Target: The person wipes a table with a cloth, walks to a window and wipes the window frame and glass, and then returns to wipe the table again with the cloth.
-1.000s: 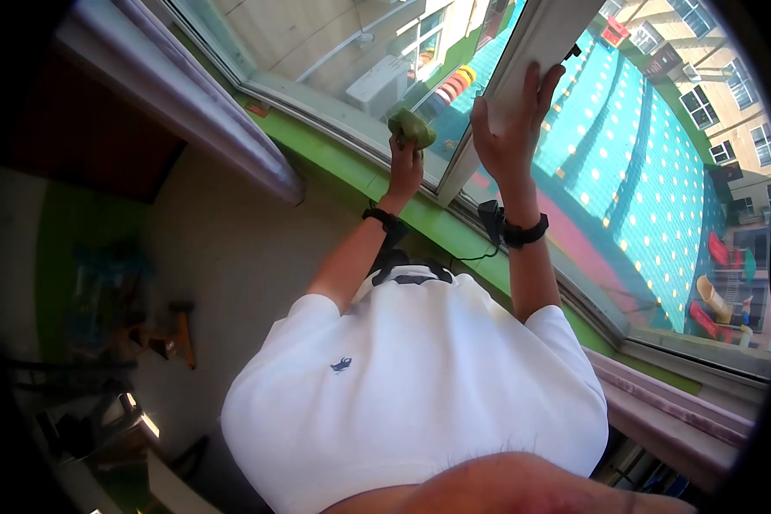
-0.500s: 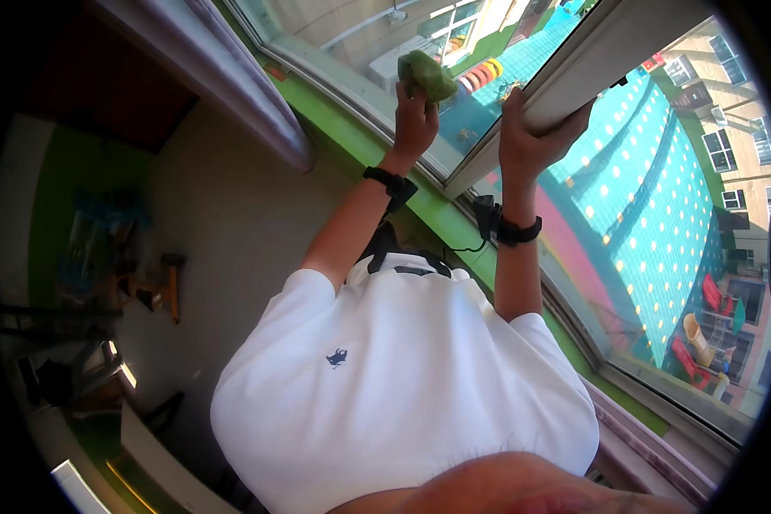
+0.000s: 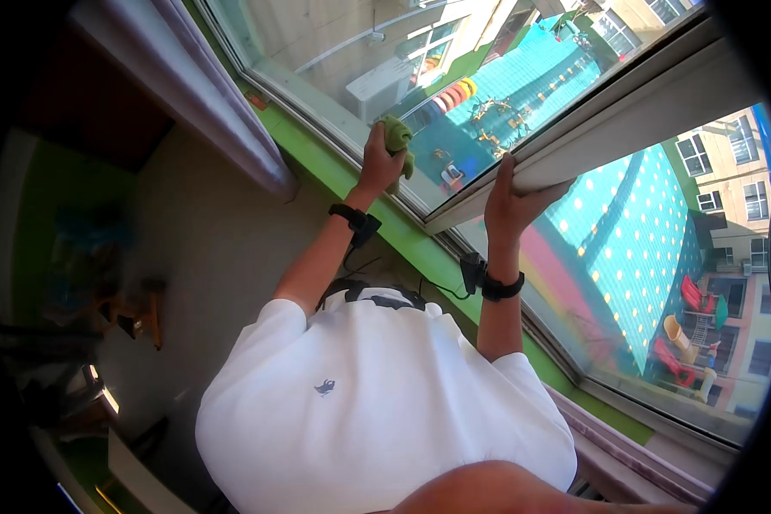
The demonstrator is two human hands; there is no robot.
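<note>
My left hand [image 3: 379, 164] is closed around a bunched green cloth [image 3: 397, 137], close to the lower edge of the window pane [image 3: 317, 60]. Whether the cloth touches the glass I cannot tell. To the right, my right hand [image 3: 514, 206] grips the white window frame [image 3: 608, 137], its thumb on one side and its fingers on the other. A black strap with a small box circles each wrist.
A green sill [image 3: 411, 223] runs below the window. A pale curtain [image 3: 197, 94] hangs at the left, and a wooden stool-like object [image 3: 137, 317] stands on the dim floor. Beyond the glass lies a turquoise play yard [image 3: 612, 231] with slides.
My left hand has moved down the pane toward the sill with the green cloth. My right hand keeps its grip on the frame, while the whole view has shifted somewhat.
</note>
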